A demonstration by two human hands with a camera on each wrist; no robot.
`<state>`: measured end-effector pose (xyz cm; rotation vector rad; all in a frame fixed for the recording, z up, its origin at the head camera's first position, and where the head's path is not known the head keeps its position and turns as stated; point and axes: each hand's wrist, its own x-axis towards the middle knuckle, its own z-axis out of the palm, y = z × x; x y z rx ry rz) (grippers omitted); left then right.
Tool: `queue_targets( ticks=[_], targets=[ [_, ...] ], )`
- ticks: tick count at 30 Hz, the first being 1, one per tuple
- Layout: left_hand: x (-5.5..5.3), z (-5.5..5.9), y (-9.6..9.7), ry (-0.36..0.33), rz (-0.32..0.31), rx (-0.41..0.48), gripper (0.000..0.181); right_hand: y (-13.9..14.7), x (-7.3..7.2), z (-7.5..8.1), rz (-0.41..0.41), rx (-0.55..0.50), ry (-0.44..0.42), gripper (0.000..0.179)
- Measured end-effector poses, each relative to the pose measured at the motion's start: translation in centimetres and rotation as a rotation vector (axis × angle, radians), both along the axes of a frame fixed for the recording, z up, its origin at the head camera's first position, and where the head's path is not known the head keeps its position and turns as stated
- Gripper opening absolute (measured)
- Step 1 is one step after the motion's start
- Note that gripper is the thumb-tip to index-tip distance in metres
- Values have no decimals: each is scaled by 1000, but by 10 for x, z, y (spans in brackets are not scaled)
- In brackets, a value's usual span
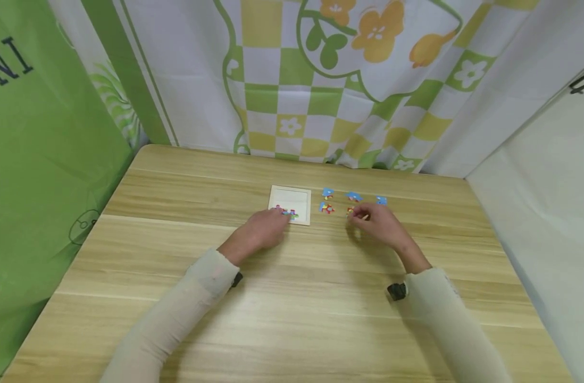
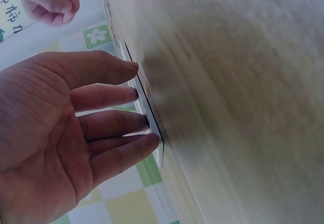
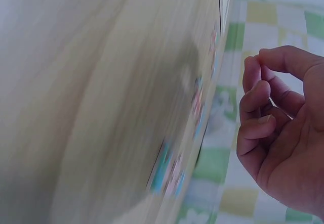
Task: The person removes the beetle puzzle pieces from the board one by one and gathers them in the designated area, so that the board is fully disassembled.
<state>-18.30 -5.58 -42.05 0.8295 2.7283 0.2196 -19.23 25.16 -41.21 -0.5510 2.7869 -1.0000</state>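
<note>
My left hand (image 1: 268, 227) lies at the near edge of a square puzzle frame (image 1: 290, 190), with extended fingers (image 2: 116, 123) touching it. Along the frame's near side sit colourful jigsaw pieces (image 1: 293, 215), partly covered by that hand. To the right, my right hand (image 1: 380, 223) hovers over loose pieces, thumb and index fingertips together and the other fingers curled. Nothing shows between those fingertips in the right wrist view. Close by them is a red and yellow piece (image 1: 351, 211). A turquoise piece (image 3: 161, 168) lies on the table below the right hand.
Other loose pieces, among them a blue one (image 1: 327, 192) and a red and blue one (image 1: 327, 208), lie right of the frame on the wooden table (image 1: 292, 298). A patterned curtain (image 1: 292, 96) hangs behind the far edge; a green cloth (image 1: 43, 175) hangs at left.
</note>
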Motion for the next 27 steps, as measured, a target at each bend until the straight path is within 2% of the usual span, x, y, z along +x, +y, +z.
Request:
queue_targets(
  ticks=[6,8,13,20,27],
  targets=[
    [-2,0,-3,-15,17,32,23,-44,-12,-9,78,0,26,8],
    [-3,0,-4,-14,23,41,18,-57,-16,-14,101,12,11,8],
    [-5,0,-6,8,22,46,13,-84,-23,-21,113,54,-7,14],
    [-7,-3,-5,23,45,44,12,-106,-28,-20,132,96,1,29],
    [-8,-1,-6,35,34,47,10,-114,-32,-25,171,138,14,29]
  ],
)
